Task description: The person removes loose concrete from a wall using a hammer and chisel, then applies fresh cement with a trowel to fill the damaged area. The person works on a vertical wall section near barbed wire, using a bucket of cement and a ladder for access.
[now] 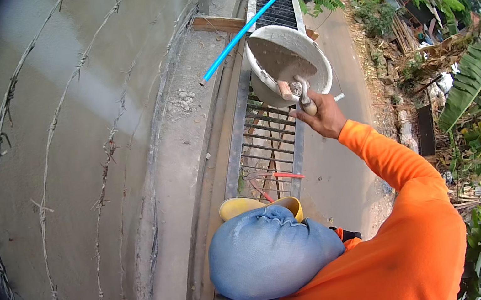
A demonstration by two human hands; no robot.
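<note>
My right hand [325, 117] is closed around the pale handle of a trowel [307, 101] at the near rim of a white bucket [261, 80]. The trowel's curved metal neck reaches into the bucket, and its blade cannot be made out. Wet grey mortar [286, 61] lies inside, smeared up the walls. Next to the trowel's neck is a small reddish-brown piece [286, 89], perhaps wood. The bucket stands on a narrow metal grating walkway [264, 139]. My left hand is out of view.
A blue-handled tool with a green head [245, 27] lies across the walkway beyond the bucket. Barbed wire strands [51, 137] run along a grey wall [130, 60] at left. A path [342, 152] and plants [465, 87] lie below at right. My yellow boot [240, 206] is on the walkway.
</note>
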